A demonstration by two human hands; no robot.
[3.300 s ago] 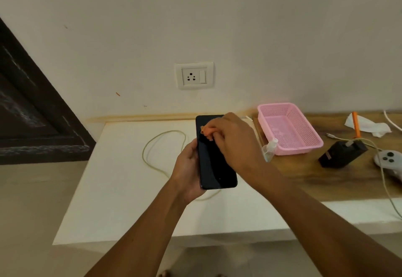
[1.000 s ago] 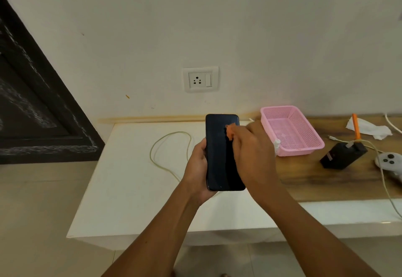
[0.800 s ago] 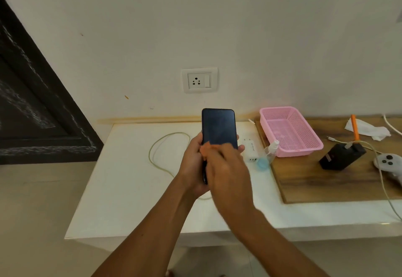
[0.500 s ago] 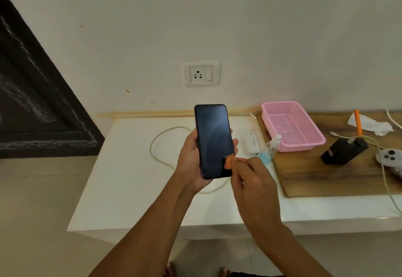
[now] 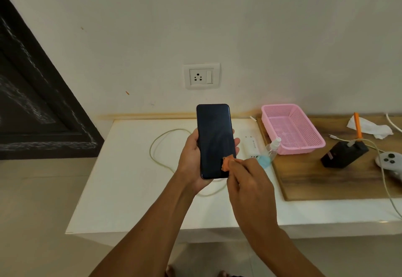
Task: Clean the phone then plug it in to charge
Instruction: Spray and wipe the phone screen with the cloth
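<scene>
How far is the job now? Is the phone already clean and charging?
Nothing looks finished yet. In hand: the left hand holds the phone upright while the right hand rubs a small orange cloth on the screen's lower corner. Left: charging. No cable is seen in the phone, and the wall socket has nothing plugged in.

Phone (image 5: 214, 139) — dark glass face, glossy, faint smeared sheen. Small orange cloth (image 5: 227, 163), soft and matt, crumpled against the screen's near right corner. Table (image 5: 130, 189): smooth white top, slight gloss. Board (image 5: 326, 181) at right — wood, visible grain, matt. Pink basket (image 5: 313, 137): perforated plastic mesh. Spray bottle (image 5: 269, 152): clear plastic, blue liquid. Wall (image 5: 282, 37): matt paint, a few marks. White tissue (image 5: 369, 126) far right, crumpled paper.
</scene>
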